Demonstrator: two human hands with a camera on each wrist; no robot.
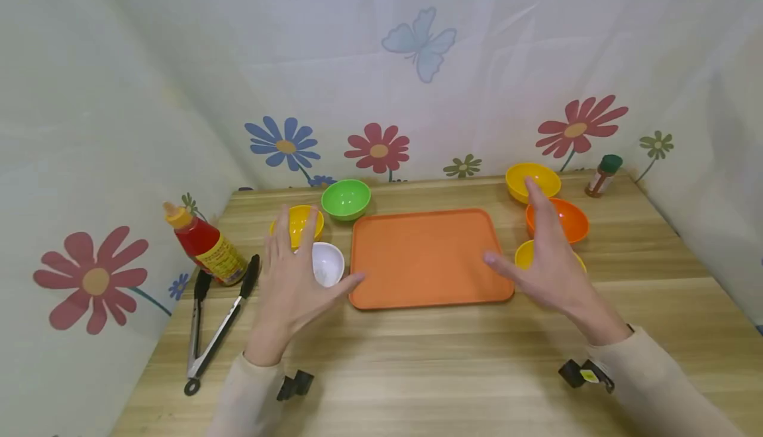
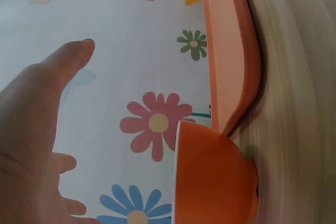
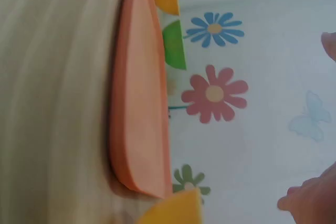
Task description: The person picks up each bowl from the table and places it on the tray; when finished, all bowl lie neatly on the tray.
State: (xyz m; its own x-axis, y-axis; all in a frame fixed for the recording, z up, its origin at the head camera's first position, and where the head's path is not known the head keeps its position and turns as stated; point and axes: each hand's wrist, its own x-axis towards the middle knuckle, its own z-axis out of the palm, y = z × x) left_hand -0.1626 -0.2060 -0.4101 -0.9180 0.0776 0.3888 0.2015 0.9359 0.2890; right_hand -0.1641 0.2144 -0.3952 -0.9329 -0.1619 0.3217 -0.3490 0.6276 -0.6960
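My left hand (image 1: 292,285) is held above the left side of the table with its fingers spread and nothing in its grasp. Close by it are a white-lined bowl (image 1: 328,265), orange outside in the left wrist view, and a yellow bowl (image 1: 301,224) partly covered by the fingers. An orange tray (image 1: 426,258) lies flat between the two hands. Over the tray's right side hovers my right hand (image 1: 554,271), empty, with thumb and fingers apart. It partly hides a yellow bowl (image 1: 524,255) and overlaps an orange bowl (image 1: 569,220).
A green bowl (image 1: 346,200) stands behind the tray's left corner; another yellow bowl (image 1: 533,182) is at the back right. Beyond that stands a green-capped spice jar (image 1: 603,175). At the left are a tilted-looking red sauce bottle (image 1: 208,245) and black-tipped tongs (image 1: 217,338). Printed curtain (image 1: 453,106) borders the table.
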